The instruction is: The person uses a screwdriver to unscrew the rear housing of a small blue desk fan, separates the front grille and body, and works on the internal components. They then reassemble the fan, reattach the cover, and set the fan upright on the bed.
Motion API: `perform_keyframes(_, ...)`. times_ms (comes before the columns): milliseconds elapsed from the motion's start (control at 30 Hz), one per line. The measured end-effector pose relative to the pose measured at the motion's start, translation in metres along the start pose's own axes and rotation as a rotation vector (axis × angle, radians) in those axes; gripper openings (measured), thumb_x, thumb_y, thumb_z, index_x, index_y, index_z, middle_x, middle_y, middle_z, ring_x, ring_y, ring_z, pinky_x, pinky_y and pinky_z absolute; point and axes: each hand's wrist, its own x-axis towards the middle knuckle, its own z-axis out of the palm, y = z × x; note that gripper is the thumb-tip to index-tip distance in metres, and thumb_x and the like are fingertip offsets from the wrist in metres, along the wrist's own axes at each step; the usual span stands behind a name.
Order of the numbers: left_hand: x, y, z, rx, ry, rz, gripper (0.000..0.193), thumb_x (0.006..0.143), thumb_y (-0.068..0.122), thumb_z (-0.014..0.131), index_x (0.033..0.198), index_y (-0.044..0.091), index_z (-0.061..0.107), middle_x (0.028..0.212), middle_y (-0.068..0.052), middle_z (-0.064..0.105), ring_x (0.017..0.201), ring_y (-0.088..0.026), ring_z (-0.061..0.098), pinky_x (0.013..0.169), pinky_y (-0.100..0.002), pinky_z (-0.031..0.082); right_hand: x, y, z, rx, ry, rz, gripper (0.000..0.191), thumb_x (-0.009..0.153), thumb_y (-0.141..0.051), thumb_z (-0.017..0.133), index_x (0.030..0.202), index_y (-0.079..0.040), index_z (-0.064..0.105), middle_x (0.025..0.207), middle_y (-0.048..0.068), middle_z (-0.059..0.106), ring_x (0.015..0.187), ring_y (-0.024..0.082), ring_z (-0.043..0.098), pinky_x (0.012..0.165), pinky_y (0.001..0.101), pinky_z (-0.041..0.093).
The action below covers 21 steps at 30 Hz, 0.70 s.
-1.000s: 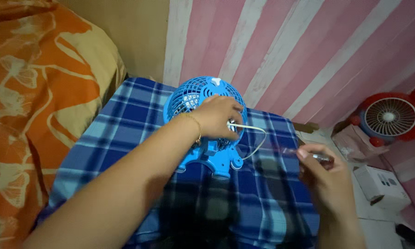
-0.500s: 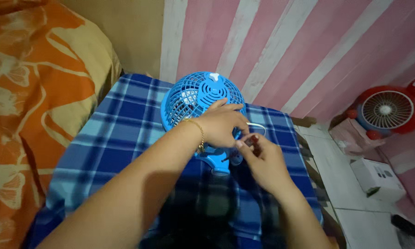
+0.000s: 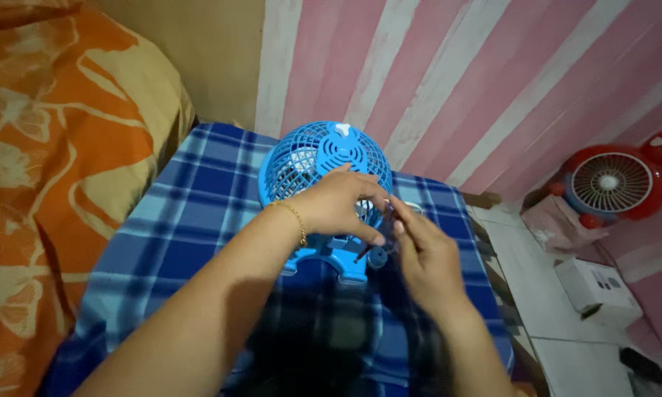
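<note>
A small blue fan (image 3: 320, 165) with a round grille is seen standing on a table covered by a blue checked cloth (image 3: 191, 213), near the cloth's far edge and close to the pink striped wall (image 3: 493, 81). Its blue base (image 3: 331, 261) rests on the cloth, toward the person.

The left hand (image 3: 338, 206) is laid over the lower back of the fan, just above the base. Its fingers are curled round the housing and closed on it, the thumb side turned toward the grille, so the fan is gripped and held upright. A thin gold bracelet (image 3: 298, 220) is worn at the wrist.

The right hand (image 3: 426, 254) is brought in from the right, just beside the left hand, with the fingertips of both almost touching. Its fingers are pinched together at the tips against the back of the fan. A small dark part is seen at the fingertips and another dark piece (image 3: 377, 256) lies just below them beside the base, but what is held cannot be told; the spot is dim and partly hidden by the fingers. The rest of the hand is loosely curled, not spread.

An orange patterned bedcover (image 3: 59, 169) lies to the left of the table. To the right, on the white floor, a red fan (image 3: 614, 184) stands against the wall, with a white box (image 3: 592, 283) nearer the person.
</note>
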Motion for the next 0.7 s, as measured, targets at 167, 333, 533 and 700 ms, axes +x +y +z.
perform_keyframes(167, 0.004, -0.002, 0.013, 0.07, 0.063, 0.01, 0.038, 0.063, 0.045, 0.09, 0.091, 0.021, 0.082, 0.126, 0.0, 0.071, 0.144, -0.025, 0.042, 0.122, -0.054, 0.014, 0.011, 0.001, -0.008, -0.064, -0.088, 0.264, 0.022, 0.093, -0.024, 0.075, 0.104, -0.006, 0.075, 0.076, 0.007, 0.075, 0.062, 0.014, 0.067, 0.059, 0.0311, 0.054)
perform_keyframes(333, 0.009, -0.004, 0.016, 0.093, 0.055, -0.026, 0.043, 0.06, 0.039, 0.087, 0.099, 0.022, 0.082, 0.122, -0.001, 0.074, 0.145, -0.022, 0.044, 0.124, -0.052, 0.016, 0.024, -0.015, 0.004, -0.162, -0.156, 0.283, 0.03, 0.091, -0.032, 0.079, 0.087, -0.002, 0.072, 0.069, 0.009, 0.07, 0.055, 0.016, 0.063, 0.056, 0.033, 0.051)
perform_keyframes(533, 0.005, 0.003, 0.012, 0.116, -0.039, -0.063, 0.041, 0.064, 0.047, 0.087, 0.095, 0.021, 0.084, 0.123, -0.003, 0.073, 0.149, -0.022, 0.035, 0.124, -0.053, 0.01, 0.026, -0.016, -0.017, 0.033, -0.205, 0.029, 0.023, 0.095, -0.021, 0.071, 0.113, -0.008, 0.076, 0.089, 0.011, 0.071, 0.067, 0.017, 0.066, 0.059, 0.0307, 0.053)
perform_keyframes(700, 0.003, 0.01, 0.013, 0.11, 0.058, -0.063, 0.05, 0.06, 0.047, 0.09, 0.102, 0.021, 0.08, 0.129, -0.005, 0.068, 0.146, -0.025, 0.037, 0.121, -0.054, 0.011, 0.031, -0.011, -0.008, -0.016, -0.148, 0.19, 0.024, 0.088, -0.026, 0.078, 0.097, -0.004, 0.071, 0.081, 0.01, 0.072, 0.061, 0.015, 0.069, 0.058, 0.0315, 0.055)
